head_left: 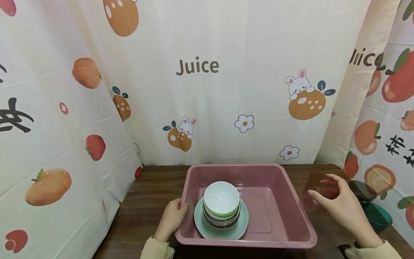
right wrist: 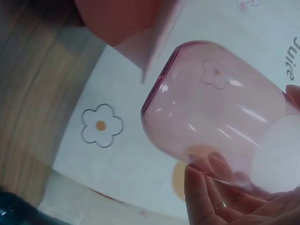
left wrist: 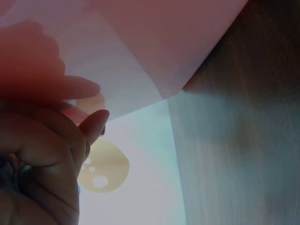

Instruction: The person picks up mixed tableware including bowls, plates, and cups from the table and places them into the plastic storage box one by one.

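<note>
A pink basin (head_left: 294, 205) stands on the wooden table in the head view. My left hand (head_left: 171, 217) grips its left rim; the left wrist view shows curled fingers (left wrist: 44, 140) by the basin wall. Inside, at the left, a stack of bowls (head_left: 221, 198), white on top, sits on a pale green plate (head_left: 242, 225). Right of the basin, my right hand (head_left: 349, 208) holds a see-through pink cup (head_left: 315, 194). The right wrist view has this cup (right wrist: 201, 108) tilted, with fingertips on its sides.
Beyond my right hand stand a dark see-through cup (head_left: 361, 190) and a green see-through cup (head_left: 376, 216), near the table's right edge. Printed curtains (head_left: 226, 97) enclose the back and both sides. Brown tabletop (head_left: 142, 198) shows left of the basin.
</note>
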The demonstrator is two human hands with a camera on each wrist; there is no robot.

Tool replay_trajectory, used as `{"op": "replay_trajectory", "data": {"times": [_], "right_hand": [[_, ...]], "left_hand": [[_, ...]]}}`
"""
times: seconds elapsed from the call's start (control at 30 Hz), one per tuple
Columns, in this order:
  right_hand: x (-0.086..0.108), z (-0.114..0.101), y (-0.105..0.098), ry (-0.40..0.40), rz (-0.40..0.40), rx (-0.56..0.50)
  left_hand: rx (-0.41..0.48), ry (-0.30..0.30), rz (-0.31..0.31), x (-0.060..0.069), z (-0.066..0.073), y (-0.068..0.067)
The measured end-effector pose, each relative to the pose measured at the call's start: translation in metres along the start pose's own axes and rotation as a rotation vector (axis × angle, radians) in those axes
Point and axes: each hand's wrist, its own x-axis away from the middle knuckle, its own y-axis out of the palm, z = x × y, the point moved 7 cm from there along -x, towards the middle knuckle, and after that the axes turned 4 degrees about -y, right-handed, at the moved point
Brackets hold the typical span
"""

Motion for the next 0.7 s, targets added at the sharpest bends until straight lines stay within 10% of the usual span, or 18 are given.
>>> {"op": "replay_trajectory", "data": {"times": [0.7], "right_hand": [[-0.039,-0.075,0.021,-0.152,-0.079,-0.130]], "left_hand": [[0.009,0.011,0.003,0.000,0.000,0.000]]}}
